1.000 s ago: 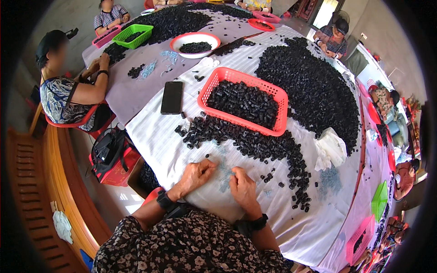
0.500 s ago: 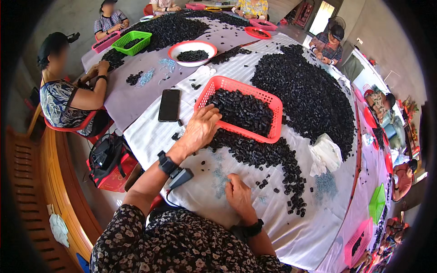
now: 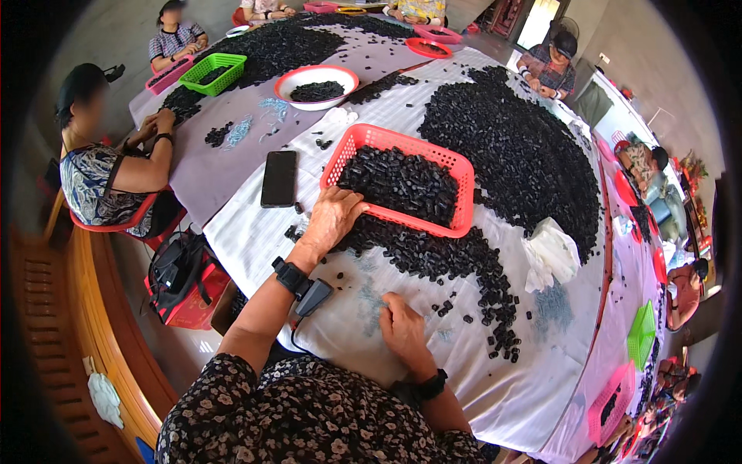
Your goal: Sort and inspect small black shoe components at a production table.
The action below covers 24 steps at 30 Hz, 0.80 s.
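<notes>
A red perforated plastic basket (image 3: 462, 185) filled with small black tube-shaped pieces (image 3: 402, 182) stands on the white cloth in front of me. At its near left corner is my left hand (image 3: 334, 219), palm down with fingers curled against the rim; the fingertips are hidden, so whatever they hold does not show. My right hand (image 3: 402, 329) is low over the cloth nearer my body, its fingers folded inward around something I cannot make out. Between the hands lie thin light-blue bits (image 3: 369, 298). Loose black pieces (image 3: 433, 251) spread along the basket's near side.
A large black heap (image 3: 510, 155) covers the right of the table, with a crumpled white bag (image 3: 553, 255) at its near edge. A phone (image 3: 279, 179) lies left of the basket; a red-rimmed bowl (image 3: 317, 91) stands beyond. Several people sit around, one at left (image 3: 116, 166).
My left hand has drawn back from over the basket's contents to its near left corner. My right hand stays in about the same place. The view has shifted slightly.
</notes>
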Each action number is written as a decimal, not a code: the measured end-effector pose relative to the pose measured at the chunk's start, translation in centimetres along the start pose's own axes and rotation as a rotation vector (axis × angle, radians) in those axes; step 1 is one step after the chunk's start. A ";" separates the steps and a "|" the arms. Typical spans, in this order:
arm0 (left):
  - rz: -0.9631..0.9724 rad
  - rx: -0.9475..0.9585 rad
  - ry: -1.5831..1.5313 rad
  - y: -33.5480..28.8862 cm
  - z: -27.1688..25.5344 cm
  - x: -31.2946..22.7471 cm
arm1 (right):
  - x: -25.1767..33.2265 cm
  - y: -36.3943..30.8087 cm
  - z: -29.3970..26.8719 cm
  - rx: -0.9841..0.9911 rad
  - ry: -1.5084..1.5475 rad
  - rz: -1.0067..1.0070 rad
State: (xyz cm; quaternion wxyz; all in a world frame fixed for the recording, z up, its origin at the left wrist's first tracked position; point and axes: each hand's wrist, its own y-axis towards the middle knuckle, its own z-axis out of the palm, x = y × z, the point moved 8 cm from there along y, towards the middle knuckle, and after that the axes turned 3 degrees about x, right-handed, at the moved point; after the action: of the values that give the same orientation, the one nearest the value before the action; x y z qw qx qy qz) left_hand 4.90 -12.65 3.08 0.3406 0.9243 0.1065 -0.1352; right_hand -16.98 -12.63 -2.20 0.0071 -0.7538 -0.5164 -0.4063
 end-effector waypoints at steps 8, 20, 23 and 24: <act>-0.045 -0.008 0.057 0.0 0.0 -0.5 | -0.3 0.1 0.3 0.033 0.005 0.018; 0.004 -0.081 0.057 -0.5 0.0 -0.7 | -0.4 0.0 0.3 -0.001 0.037 0.021; -0.003 -0.039 0.077 -0.4 0.2 -0.7 | -0.3 0.0 0.4 0.041 0.004 0.018; -0.002 -0.039 0.078 -0.3 0.1 -0.7 | -0.3 0.0 0.4 0.041 0.002 0.019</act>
State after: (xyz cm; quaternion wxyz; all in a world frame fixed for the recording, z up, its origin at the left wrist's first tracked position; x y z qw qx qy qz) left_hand 4.16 -12.58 3.01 0.3540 0.9219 0.1235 -0.0974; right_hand -16.79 -12.71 -2.70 0.0269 -0.7581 -0.5172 -0.3964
